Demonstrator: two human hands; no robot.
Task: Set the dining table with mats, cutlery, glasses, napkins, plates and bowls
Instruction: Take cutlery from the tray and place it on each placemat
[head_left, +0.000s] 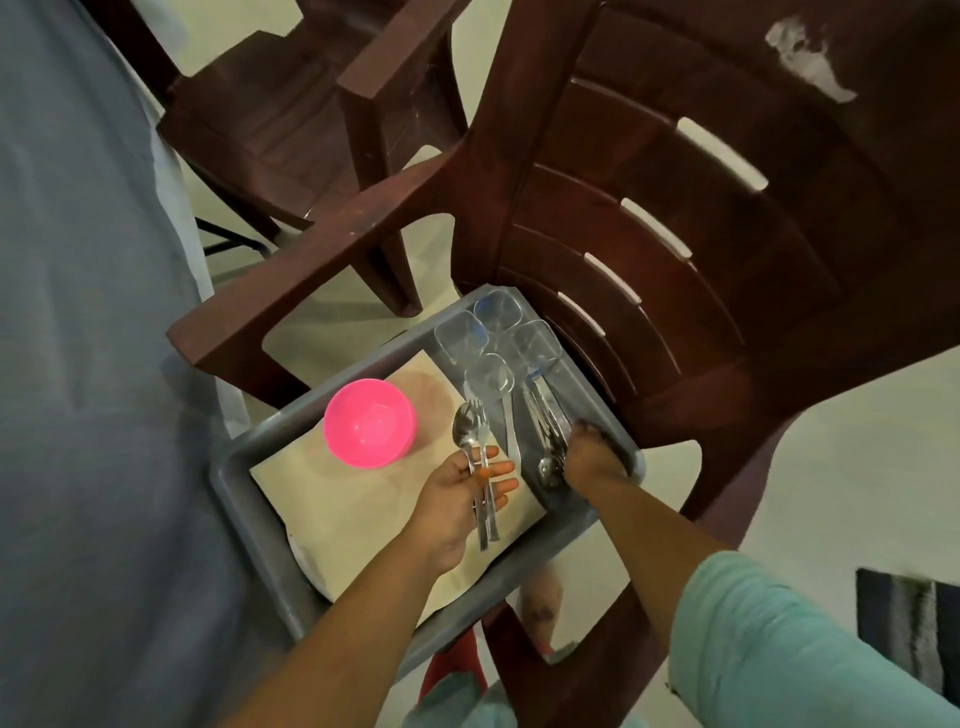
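The left hand (460, 499) holds a spoon and fork (480, 467) across its palm, thumb pinching them, over the grey tray (244, 499) on the chair (675, 260). The right hand (592, 457) reaches into the loose cutlery (545, 421); its fingers look curled on a piece. Best to lift one piece cleanly, clear of the glasses (493, 338) beyond.

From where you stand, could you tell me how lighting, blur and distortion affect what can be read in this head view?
Head view: dim, warm light; wide-angle bending curves the brown chair and tray edges. The pink bowl reads clearly; the clear glasses are faint. The cutlery in the left hand is fairly sharp; the right hand fingertips look smeared, and the pile of cutlery beneath blurs together.
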